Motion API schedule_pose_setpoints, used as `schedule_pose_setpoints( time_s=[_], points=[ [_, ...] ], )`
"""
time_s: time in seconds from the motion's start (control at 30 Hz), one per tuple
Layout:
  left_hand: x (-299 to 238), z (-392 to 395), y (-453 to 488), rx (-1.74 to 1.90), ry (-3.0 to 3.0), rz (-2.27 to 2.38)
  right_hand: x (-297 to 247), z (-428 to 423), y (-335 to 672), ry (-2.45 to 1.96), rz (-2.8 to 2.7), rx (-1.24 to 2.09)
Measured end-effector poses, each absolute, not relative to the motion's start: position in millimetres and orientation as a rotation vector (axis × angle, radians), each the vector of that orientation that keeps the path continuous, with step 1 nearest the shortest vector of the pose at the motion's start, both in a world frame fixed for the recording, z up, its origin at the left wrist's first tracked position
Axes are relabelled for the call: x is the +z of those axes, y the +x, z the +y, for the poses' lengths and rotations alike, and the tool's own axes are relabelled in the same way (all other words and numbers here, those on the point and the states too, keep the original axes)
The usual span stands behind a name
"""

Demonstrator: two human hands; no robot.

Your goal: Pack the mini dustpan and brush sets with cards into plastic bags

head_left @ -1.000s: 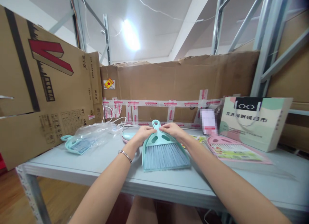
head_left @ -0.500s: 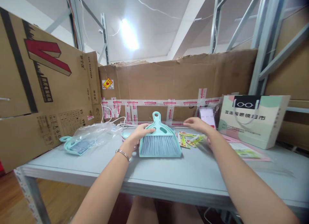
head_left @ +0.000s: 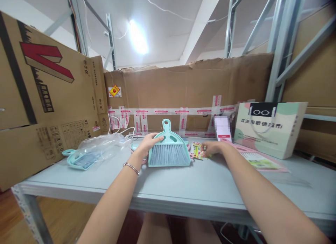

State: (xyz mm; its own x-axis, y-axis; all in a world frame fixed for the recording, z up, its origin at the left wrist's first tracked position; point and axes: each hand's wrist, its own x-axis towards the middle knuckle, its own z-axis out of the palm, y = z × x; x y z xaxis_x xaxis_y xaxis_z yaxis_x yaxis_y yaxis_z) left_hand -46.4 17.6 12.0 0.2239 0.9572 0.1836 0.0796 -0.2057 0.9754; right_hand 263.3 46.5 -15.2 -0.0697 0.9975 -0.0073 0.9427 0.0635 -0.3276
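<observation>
The left hand point(head_left: 147, 145) gripped the turquoise brush-and-dustpan set point(head_left: 169, 154), seemingly already nested together, towards the back edge of the table point(head_left: 204, 182), while the right hand point(head_left: 210, 148) curled its fingers at loose printed cards point(head_left: 196, 148), any pinch unclear.

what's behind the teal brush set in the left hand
Behind the brush set, a teal edge shows at left, pink bits at right; the rest is covered, so their shapes are unclear.
</observation>
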Motion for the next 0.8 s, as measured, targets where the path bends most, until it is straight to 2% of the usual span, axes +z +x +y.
schedule_pose_setpoints(
  time_s=[0.1,0.3,0.5,0.63,0.8],
  points=[
    [12,17,-46,1.156,1.501,0.994,-14,46,261,-2.02,-2.17,0.561],
    [14,11,-40,1.007,1.337,1.043,-13,56,260,-1.862,-1.997,0.236],
    [14,11,-35,1.108,1.226,1.024,16,34,226,-1.36,-1.69,0.233],
    [5,18,-37,1.122,1.265,0.953,24,8,172,-1.099,-1.837,0.338],
    [0,20,-33,1.12,1.284,0.839,3,3,127,-1.108,-2.151,-0.122]
  ],
)
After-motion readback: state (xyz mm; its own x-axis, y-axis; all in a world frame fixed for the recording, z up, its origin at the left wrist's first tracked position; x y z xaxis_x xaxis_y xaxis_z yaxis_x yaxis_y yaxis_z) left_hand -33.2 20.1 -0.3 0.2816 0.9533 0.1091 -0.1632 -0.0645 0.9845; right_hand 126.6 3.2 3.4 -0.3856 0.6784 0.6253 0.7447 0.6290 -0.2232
